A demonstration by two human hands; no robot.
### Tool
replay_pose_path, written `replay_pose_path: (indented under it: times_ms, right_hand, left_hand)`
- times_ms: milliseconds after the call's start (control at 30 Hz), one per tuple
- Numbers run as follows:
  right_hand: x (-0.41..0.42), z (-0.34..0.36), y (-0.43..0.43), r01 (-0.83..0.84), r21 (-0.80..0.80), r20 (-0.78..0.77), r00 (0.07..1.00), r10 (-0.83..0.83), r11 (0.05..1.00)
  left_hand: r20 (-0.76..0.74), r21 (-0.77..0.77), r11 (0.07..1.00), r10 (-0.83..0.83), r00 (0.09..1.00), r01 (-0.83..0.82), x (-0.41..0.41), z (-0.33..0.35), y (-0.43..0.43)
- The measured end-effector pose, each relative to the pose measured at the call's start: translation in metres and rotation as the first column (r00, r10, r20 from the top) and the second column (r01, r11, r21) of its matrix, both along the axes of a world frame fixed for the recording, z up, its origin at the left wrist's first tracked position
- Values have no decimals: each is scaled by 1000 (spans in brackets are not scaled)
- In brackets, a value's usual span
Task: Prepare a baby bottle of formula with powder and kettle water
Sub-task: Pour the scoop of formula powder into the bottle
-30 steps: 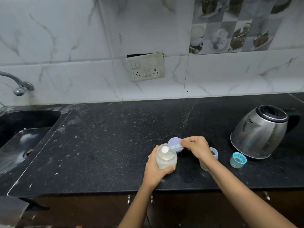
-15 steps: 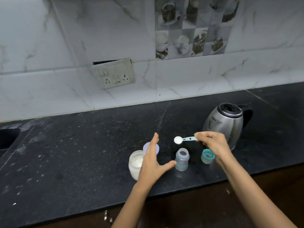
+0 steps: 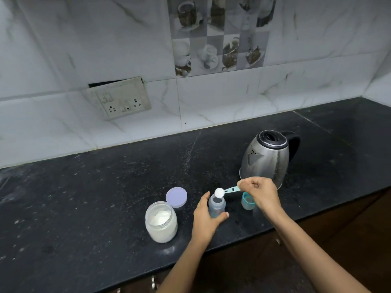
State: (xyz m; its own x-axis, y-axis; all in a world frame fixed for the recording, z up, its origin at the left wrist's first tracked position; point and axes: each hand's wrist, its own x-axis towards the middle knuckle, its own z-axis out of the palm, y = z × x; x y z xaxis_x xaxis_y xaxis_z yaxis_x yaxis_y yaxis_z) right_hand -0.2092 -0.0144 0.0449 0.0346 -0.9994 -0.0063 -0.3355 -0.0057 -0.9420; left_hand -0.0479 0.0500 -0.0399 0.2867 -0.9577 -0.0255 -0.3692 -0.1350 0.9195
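Observation:
A small clear baby bottle (image 3: 216,206) stands uncapped on the black counter (image 3: 105,197), and my left hand (image 3: 206,218) wraps around its lower part. My right hand (image 3: 259,193) pinches the handle of a teal scoop (image 3: 225,190) heaped with white powder, held just above the bottle's mouth. An open jar of white formula powder (image 3: 161,221) stands to the left, with its purple lid (image 3: 176,197) lying behind it. The bottle's teal cap (image 3: 247,201) sits under my right hand. A steel kettle (image 3: 267,157) stands behind, lid shut.
A loose wall socket plate (image 3: 119,98) hangs on the marble tiles behind. The counter's front edge runs just below my wrists, with dark cabinet doors (image 3: 243,271) underneath.
My right hand carried the full scoop from the jar over to the bottle's mouth. My left hand let go of the jar and took hold of the bottle. The view swung right.

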Motion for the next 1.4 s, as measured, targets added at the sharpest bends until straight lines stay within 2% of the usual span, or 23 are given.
replay_pose_path:
  times_ms: [267, 367, 400, 433, 500, 533, 567, 600, 667, 700, 800, 900, 967, 1100, 1200, 1267, 1333, 1400]
  right_hand:
    - [-1, 2, -2, -101, -83, -138, 986, 89, 991]
    - [0, 3, -6, -196, -202, -312, 942, 126, 960]
    - [1, 4, -8, -289, -262, -428, 890, 157, 921]
    - [3, 5, -11, -433, -300, -563, 800, 208, 850]
    - [8, 5, -17, -749, -221, -819, 491, 298, 625]
    - [10, 5, -18, -838, -169, -893, 352, 279, 518]
    - [10, 4, -21, -878, -185, -925, 308, 225, 441]
    - [10, 3, -24, -876, -267, -914, 362, 183, 401]
    - [7, 3, -25, -806, -421, -833, 525, 176, 416]
    - [6, 3, -25, -799, -432, -820, 541, 187, 418]
    - [4, 3, -24, -841, -324, -857, 455, 242, 432]
    - [4, 8, -24, -810, -304, -818, 491, 298, 501]
    - [6, 12, -22, -840, -259, -849, 434, 303, 476]
    - [6, 21, -22, -735, -355, -756, 589, 286, 577]
    - [2, 29, -23, -689, -361, -721, 634, 280, 629]
    - [0, 34, -21, -556, -359, -593, 756, 277, 750]
    - [2, 37, -19, -385, -317, -347, 898, 272, 867]
    - [11, 39, -15, -285, -258, -118, 958, 262, 923]
  left_hand:
    - [-25, -53, 997, 48, 999, -49, 0, -8, -10]
    - [26, -63, 998, 24, 999, -22, 1, -5, -14]
    - [49, -65, 998, 9, 999, -6, 1, -4, -15]
    - [69, -66, 998, -6, 998, 11, 1, -2, -16]
    - [106, -56, 997, -42, 994, 48, 1, -1, -17]
    - [122, -50, 997, -54, 991, 61, 0, -1, -17]
    - [121, -48, 997, -56, 991, 62, 0, 0, -16]
    - [103, -54, 997, -42, 994, 47, 0, -1, -16]
    - [51, -66, 998, -7, 999, 11, 3, -2, -17]
    - [39, -61, 998, -7, 999, 9, 4, -2, -17]
    - [54, -28, 999, -42, 998, 44, 6, -7, -16]
    - [36, -44, 998, -41, 999, 42, 5, -11, -13]
    - [36, -49, 998, -41, 998, 43, 4, -12, -12]
    - [9, -52, 998, -17, 1000, 17, 5, -10, -9]
    - [-11, -49, 999, 2, 1000, -2, 7, -11, -5]
    - [-18, -46, 999, -4, 1000, 3, 8, -12, -4]
    - [-25, -35, 999, -24, 999, 23, 8, -14, -3]
    - [-11, -25, 999, -36, 999, 35, 8, -14, -1]
